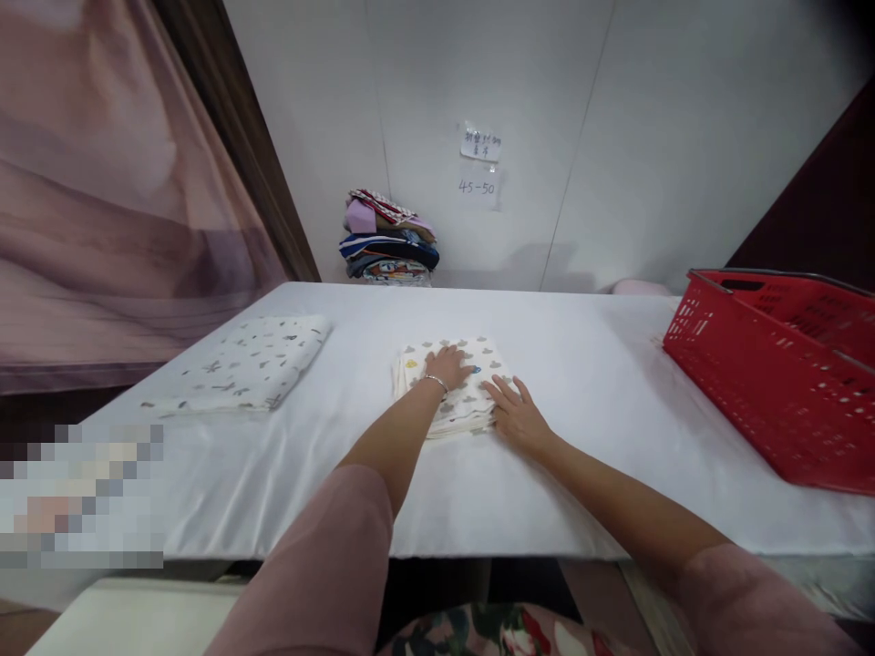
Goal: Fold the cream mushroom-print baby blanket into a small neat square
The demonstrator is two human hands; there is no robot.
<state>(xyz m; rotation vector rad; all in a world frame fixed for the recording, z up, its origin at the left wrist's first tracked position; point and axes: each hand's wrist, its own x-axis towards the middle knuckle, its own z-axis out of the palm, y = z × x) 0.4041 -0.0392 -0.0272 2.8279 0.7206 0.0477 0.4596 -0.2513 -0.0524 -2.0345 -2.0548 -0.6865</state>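
In the middle of the table lies a folded white cloth [458,415] with grey, yellow and blue printed motifs, stacked in several layers. My left hand [447,367], with a bracelet at the wrist, rests flat on its top, fingers spread. At the cloth's right edge, my right hand [519,415] touches it with fingers stretched out and apart. A second folded white cloth [250,364], printed with small grey and brown figures, lies apart on the left side of the table.
A white sheet covers the table [581,364]. On the right stands a red perforated basket [766,383] with a metal handle. A pile of folded fabrics [389,239] is against the back wall, below paper notes [478,187]. Pink drapery [123,200] hangs at left.
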